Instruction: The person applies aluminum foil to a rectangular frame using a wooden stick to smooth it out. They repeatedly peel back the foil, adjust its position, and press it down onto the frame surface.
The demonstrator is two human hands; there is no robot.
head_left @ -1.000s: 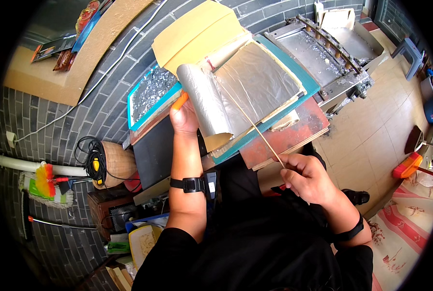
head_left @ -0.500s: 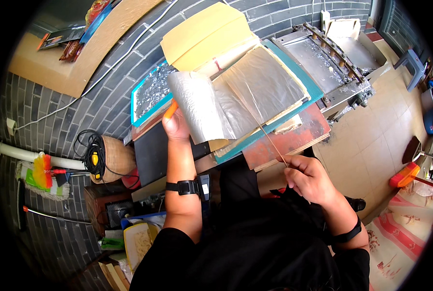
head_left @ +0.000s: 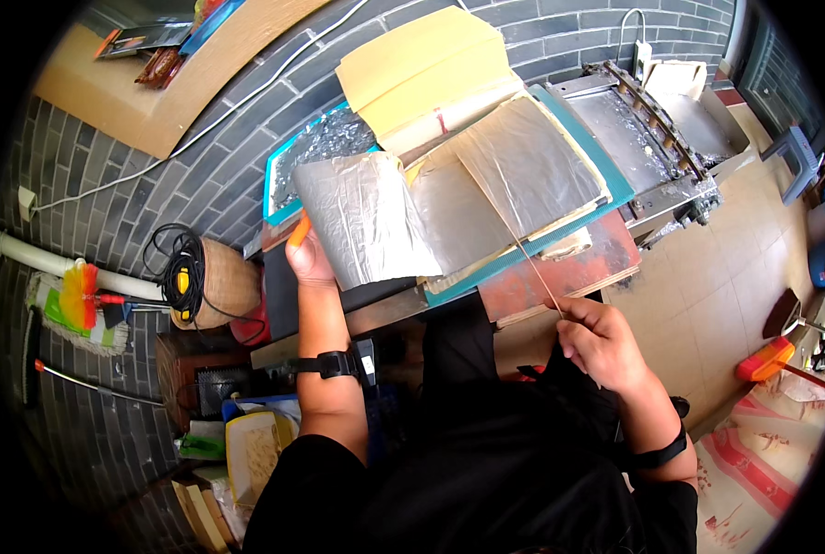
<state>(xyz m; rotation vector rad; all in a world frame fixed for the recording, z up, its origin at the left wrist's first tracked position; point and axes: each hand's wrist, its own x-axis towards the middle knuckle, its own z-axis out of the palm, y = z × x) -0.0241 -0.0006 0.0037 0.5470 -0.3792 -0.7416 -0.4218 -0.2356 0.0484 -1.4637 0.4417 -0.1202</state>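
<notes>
— Where am I working here?

— I'd say a small craft workshop. I see a grey brick wall point(head_left: 154, 185), a metal machine with a roller track point(head_left: 657, 129) and a worn bench stacked with foil sheets point(head_left: 486, 185) and yellow paper pads point(head_left: 421, 69).

— Anything else?

— A coiled cable on a woven basket point(head_left: 214, 282), a broom point(head_left: 80, 300), and tiled floor point(head_left: 708, 305).
</notes>
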